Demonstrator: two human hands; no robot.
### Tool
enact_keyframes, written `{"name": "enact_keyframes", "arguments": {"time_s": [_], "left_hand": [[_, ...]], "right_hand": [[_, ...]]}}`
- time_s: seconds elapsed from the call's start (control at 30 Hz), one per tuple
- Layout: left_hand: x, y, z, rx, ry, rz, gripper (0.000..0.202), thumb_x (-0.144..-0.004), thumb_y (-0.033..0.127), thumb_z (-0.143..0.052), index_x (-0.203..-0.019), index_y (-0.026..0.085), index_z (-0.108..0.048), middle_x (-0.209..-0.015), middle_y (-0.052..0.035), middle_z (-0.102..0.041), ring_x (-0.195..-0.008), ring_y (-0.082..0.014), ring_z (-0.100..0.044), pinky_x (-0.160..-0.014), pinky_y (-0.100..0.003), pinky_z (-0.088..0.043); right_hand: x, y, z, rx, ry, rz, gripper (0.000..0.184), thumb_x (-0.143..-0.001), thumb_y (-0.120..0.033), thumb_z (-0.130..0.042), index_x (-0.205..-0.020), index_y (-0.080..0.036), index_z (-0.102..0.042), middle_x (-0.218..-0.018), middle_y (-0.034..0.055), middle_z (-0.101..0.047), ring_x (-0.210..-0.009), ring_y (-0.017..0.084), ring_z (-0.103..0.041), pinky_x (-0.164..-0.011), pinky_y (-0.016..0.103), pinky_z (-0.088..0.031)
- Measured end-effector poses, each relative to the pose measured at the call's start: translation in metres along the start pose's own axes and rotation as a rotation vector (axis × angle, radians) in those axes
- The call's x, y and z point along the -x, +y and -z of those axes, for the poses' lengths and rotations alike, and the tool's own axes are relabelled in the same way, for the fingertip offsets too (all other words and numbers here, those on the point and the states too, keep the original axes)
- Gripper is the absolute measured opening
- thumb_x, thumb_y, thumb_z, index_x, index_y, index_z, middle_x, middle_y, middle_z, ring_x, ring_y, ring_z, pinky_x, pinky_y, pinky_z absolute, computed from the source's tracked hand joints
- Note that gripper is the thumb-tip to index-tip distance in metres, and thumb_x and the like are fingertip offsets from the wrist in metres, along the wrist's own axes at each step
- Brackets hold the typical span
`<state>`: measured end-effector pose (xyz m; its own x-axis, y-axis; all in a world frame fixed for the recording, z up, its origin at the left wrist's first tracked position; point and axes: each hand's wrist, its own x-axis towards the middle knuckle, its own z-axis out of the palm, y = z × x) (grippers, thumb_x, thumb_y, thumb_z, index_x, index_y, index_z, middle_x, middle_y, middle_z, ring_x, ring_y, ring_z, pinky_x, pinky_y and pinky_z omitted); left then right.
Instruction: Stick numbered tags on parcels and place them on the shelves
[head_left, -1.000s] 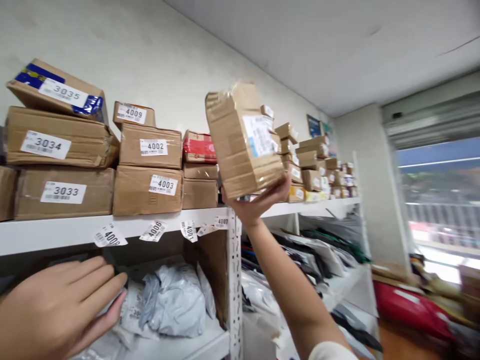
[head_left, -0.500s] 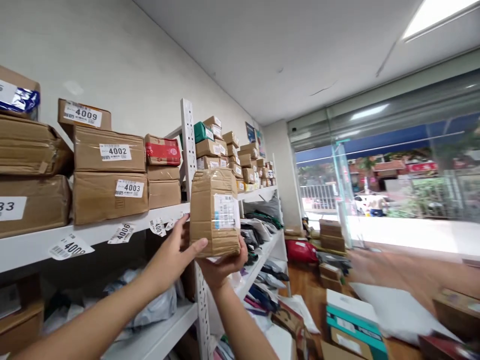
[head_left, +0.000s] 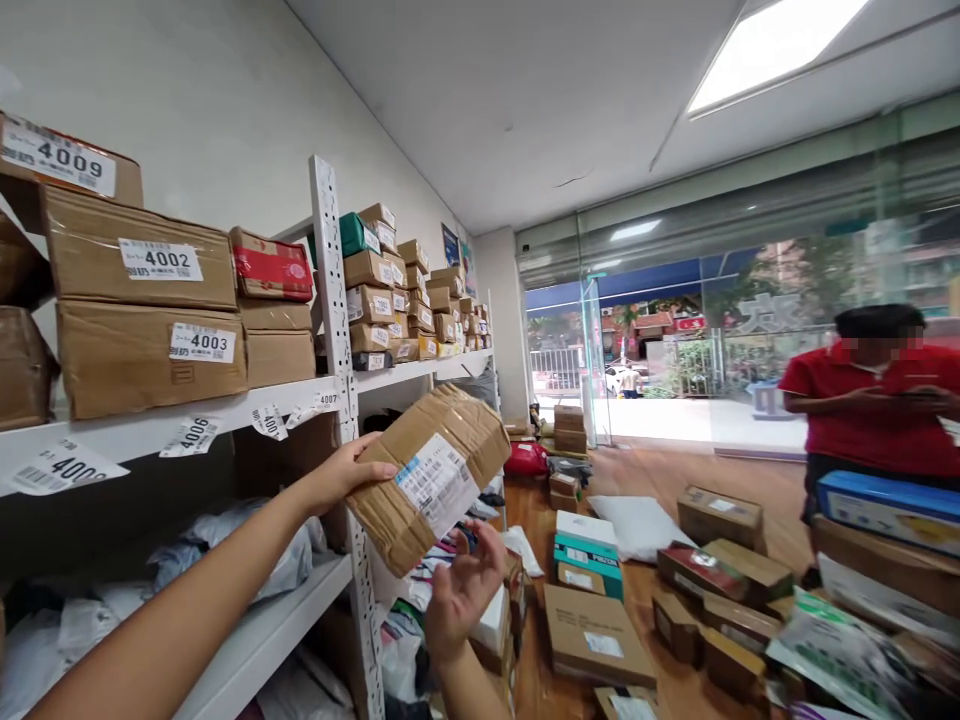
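Note:
My left hand (head_left: 346, 477) grips the near end of a taped brown cardboard parcel (head_left: 431, 475) with a white shipping label, tilted with its far end up. Just below the parcel my right hand (head_left: 463, 590) is open, palm up, fingers spread and apart from the box. Both hands are in front of the white perforated shelf upright (head_left: 341, 370).
The white shelf (head_left: 157, 435) carries numbered boxes such as 4002 (head_left: 139, 262) and 4003 (head_left: 150, 355), grey mail bags below. Several parcels cover the wooden floor (head_left: 637, 590). A person in a red shirt (head_left: 874, 405) stands at right near a glass front.
The parcel came down from shelf height and tilted. My left hand took hold of it and my right hand let go, opening beneath. My view turned right toward the room.

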<state>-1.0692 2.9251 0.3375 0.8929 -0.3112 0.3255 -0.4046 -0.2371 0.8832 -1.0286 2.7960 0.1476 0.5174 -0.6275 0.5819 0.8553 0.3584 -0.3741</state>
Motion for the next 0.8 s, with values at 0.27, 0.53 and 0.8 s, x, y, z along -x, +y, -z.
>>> {"name": "enact_keyframes", "arguments": {"time_s": [0.27, 0.53, 0.8], "left_hand": [[-0.011, -0.001, -0.011, -0.168, -0.247, 0.180, 0.066, -0.060, 0.041, -0.083, -0.118, 0.021, -0.058, -0.110, -0.0032, -0.068, -0.103, -0.0262, -0.063, -0.085, -0.033, -0.050], [-0.016, -0.006, -0.008, -0.144, -0.283, 0.243, 0.070, -0.060, 0.041, -0.083, -0.122, 0.020, -0.057, -0.112, -0.0051, -0.069, -0.101, -0.0253, -0.065, -0.081, -0.031, -0.052], [-0.015, -0.004, 0.001, -0.157, -0.273, 0.241, 0.063, -0.061, 0.040, -0.082, -0.117, 0.020, -0.061, -0.107, -0.0035, -0.069, -0.098, -0.0247, -0.065, -0.081, -0.032, -0.051]], "right_hand": [[-0.012, -0.019, 0.034, -0.168, -0.075, -0.567, 0.063, -0.077, -0.051, -0.069, -0.130, -0.024, -0.049, -0.121, 0.0113, -0.065, -0.113, 0.025, -0.062, -0.101, 0.040, -0.047], [-0.006, -0.030, 0.037, -0.037, -0.057, -0.549, 0.065, -0.074, -0.053, -0.072, -0.127, -0.021, -0.055, -0.118, 0.0124, -0.068, -0.105, 0.025, -0.066, -0.099, 0.041, -0.049], [-0.007, -0.021, 0.029, -0.032, -0.055, -0.563, 0.061, -0.073, -0.054, -0.072, -0.123, -0.021, -0.058, -0.113, 0.0111, -0.070, -0.105, 0.024, -0.066, -0.096, 0.038, -0.051]]}}
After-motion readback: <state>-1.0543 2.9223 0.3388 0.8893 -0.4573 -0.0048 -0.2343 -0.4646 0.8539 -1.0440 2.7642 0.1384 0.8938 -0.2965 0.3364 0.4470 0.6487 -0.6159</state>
